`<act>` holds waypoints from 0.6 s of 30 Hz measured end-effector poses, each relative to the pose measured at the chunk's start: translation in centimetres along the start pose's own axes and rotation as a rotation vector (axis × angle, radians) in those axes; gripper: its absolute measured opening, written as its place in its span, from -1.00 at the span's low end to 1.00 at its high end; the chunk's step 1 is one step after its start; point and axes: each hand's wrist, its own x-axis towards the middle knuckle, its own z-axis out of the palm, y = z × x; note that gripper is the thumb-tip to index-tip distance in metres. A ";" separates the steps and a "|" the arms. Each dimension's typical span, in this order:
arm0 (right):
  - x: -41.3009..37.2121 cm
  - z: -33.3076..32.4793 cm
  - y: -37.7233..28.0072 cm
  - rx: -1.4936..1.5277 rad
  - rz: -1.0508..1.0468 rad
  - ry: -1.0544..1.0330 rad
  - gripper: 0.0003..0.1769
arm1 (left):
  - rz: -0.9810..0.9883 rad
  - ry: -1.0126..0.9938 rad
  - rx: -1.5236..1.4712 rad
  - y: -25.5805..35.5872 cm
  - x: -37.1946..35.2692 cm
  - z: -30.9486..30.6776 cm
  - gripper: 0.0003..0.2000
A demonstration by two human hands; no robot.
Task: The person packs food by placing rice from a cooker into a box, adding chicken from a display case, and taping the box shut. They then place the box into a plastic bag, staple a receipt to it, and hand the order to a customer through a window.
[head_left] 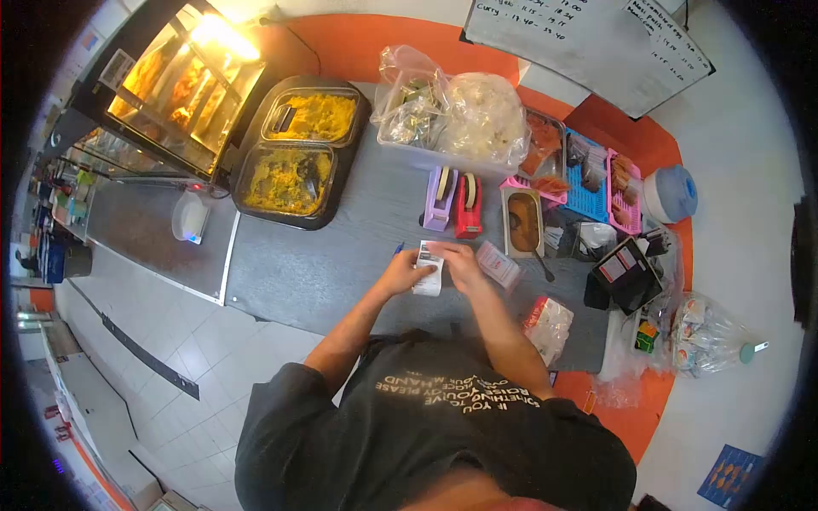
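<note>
White paper slip [429, 271] is pinched between both hands over the grey countertop [324, 264], the left hand [399, 274] grasping its left edge and the right hand [460, 258] closed on its top. Just right of the grip lies a small clear plastic packet [498, 265], and beyond that an open metal tray of brown sauce [522, 220]. Opposing pulls could tear the thin slip, and a sweeping elbow might smear it with sauce.

Grey counter [298, 272] on white tiled floor [170, 366] (orange wall [358, 43] behind).
</note>
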 end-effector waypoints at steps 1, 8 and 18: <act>0.4 0.5 0.0 0.000 -0.006 0.002 -0.73 | 0.005 -0.002 0.003 0.0 -0.2 0.3 -0.69; 2.0 0.5 -3.1 -1.118 -0.755 0.655 -0.53 | -0.259 -0.016 -0.741 -1.0 -4.6 1.0 -0.67; 5.8 -7.9 -0.3 -0.020 0.016 0.524 -0.81 | -0.240 0.284 -1.439 -0.2 -10.3 -3.5 -0.61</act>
